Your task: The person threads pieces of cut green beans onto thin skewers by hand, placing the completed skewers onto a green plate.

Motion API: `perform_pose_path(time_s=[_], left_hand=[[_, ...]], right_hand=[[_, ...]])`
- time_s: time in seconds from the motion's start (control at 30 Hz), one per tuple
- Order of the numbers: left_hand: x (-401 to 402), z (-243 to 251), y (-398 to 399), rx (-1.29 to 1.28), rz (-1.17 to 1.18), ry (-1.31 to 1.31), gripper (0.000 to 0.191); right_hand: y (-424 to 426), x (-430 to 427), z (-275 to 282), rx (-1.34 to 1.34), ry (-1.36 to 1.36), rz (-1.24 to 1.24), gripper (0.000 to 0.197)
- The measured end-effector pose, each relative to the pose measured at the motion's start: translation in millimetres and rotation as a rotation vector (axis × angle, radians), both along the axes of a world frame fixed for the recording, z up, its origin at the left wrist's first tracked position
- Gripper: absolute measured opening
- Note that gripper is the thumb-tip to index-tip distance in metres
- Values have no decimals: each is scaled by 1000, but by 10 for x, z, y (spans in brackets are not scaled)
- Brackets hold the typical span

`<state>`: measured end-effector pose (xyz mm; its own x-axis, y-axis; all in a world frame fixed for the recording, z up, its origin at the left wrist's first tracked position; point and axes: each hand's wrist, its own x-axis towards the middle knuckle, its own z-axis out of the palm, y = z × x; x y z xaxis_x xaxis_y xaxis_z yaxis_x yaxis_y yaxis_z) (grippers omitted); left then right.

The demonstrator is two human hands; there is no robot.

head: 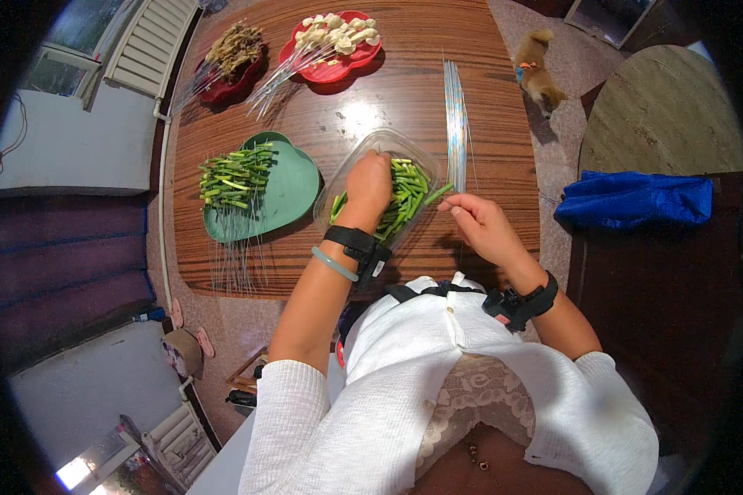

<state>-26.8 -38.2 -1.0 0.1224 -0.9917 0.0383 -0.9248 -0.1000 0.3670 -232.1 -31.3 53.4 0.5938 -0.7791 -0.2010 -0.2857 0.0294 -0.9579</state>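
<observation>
My left hand (370, 182) reaches into a clear plastic container (431, 159) of cut green vegetable stems (408, 192); its fingertips are hidden, so any hold cannot be made out. To the container's right, my right hand (484, 224) pinches a thin skewer, mostly hidden by the fingers. One green stem piece (439, 193) sits at the fingertips, angled up to the right. Just beyond this hand lies a bundle of bare metal skewers (455, 124) on the wood-grain table (396, 105). Skewered green stems (235, 176) rest on a green plate (297, 179) at the left.
A red tray (328, 73) holds skewers of pale white food (340, 34). Beside it, a dark red dish (223, 91) carries skewered brownish food (235, 49). On the floor right of the table stands a small dog (538, 77). A blue bag (638, 199) lies farther right.
</observation>
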Motion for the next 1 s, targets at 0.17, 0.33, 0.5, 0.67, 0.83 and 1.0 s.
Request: perform_pose_path(time_s=[0.17, 0.33, 0.5, 0.67, 0.83, 1.0], left_hand=[[-24, 78, 32, 29, 105, 60, 7], [82, 277, 184, 6, 181, 569, 19], [56, 439, 403, -94, 396, 1080, 15], [112, 537, 518, -136, 437, 1132, 13], [129, 555, 545, -130, 442, 1136, 14], [105, 592, 533, -159, 418, 1120, 13]], right_hand=[[8, 31, 55, -9, 82, -20, 20], [15, 1, 93, -13, 87, -22, 21], [65, -8, 297, -70, 120, 43, 22], [104, 31, 426, -43, 241, 84, 21], [91, 40, 381, -180, 140, 97, 22], [86, 38, 368, -206, 139, 90, 21]])
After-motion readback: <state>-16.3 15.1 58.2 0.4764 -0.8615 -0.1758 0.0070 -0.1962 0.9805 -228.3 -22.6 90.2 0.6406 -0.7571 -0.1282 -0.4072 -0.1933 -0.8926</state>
